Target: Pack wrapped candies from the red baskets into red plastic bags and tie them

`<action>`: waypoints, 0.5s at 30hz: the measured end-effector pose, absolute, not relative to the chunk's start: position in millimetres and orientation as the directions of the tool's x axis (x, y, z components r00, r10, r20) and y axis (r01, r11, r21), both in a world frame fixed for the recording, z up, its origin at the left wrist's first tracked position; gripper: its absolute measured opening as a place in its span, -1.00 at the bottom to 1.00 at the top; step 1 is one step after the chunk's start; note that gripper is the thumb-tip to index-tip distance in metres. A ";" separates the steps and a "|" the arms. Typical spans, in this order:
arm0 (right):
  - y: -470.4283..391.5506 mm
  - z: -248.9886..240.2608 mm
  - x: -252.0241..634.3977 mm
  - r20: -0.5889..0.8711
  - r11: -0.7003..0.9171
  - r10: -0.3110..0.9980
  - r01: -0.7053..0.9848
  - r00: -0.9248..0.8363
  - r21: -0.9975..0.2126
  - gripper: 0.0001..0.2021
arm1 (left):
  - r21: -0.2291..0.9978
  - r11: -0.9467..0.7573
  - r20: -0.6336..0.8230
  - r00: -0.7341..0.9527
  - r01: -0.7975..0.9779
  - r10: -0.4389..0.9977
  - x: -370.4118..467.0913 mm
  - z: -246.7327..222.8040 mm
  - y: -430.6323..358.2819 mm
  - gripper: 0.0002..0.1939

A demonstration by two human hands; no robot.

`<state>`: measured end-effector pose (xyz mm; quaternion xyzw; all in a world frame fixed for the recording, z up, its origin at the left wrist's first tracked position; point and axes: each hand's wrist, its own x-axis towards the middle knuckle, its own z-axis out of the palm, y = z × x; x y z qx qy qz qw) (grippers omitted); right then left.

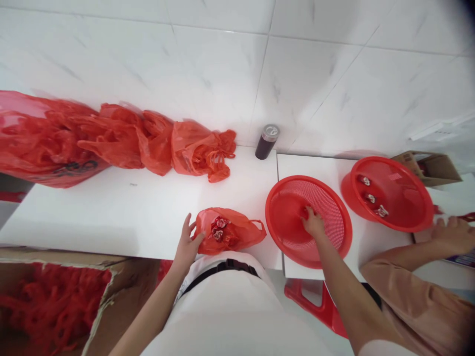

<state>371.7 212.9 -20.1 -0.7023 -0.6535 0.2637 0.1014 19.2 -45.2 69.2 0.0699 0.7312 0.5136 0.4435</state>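
A red plastic bag (243,228) lies on the white table in front of me, its mouth spread and several red-wrapped candies (218,229) showing inside. At the bag's left edge is my left hand (188,242), fingers apart, with the thumb against the plastic. My right hand (314,224) reaches down into a red perforated basket (334,217) to the right of the bag. Its fingers are drawn together near the basket's bottom, by a small dark red spot; what they hold, if anything, I cannot make out.
Filled red bags (189,148) line the wall at left. A dark tumbler (266,142) stands behind. Another red basket (403,198) holds wrapped candies, beside a cardboard box (438,168). A co-worker's arm (411,254) is at right. Below left, a carton (122,291) holds red bags.
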 end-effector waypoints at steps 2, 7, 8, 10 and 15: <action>201.9 -22.9 368.5 -0.290 -0.178 0.957 0.802 0.007 -0.569 -0.60 | 0.795 0.491 -0.596 -0.605 -0.356 0.528 20.0 69.4 -50.6 -0.09; 188.2 -8.5 342.3 -0.442 -0.346 0.892 0.488 -0.095 -0.802 -0.69 | 0.778 0.520 -0.618 -0.585 -0.354 0.526 21.2 63.3 -64.1 -0.13; 185.8 -2.0 336.3 -0.462 -0.374 0.876 0.409 -0.139 -0.832 -0.69 | 0.776 0.523 -0.619 -0.582 -0.353 0.527 21.1 62.4 -65.8 -0.14; 178.1 14.0 323.9 -0.475 -0.414 0.851 0.270 -0.225 -0.869 -0.68 | 0.773 0.529 -0.622 -0.579 -0.350 0.527 21.1 62.3 -67.8 -0.18; 148.8 57.5 287.9 -0.486 -0.618 0.734 -0.170 -0.475 -0.767 -0.65 | 0.766 0.555 -0.632 -0.538 -0.324 0.558 23.5 70.2 -67.0 -0.37</action>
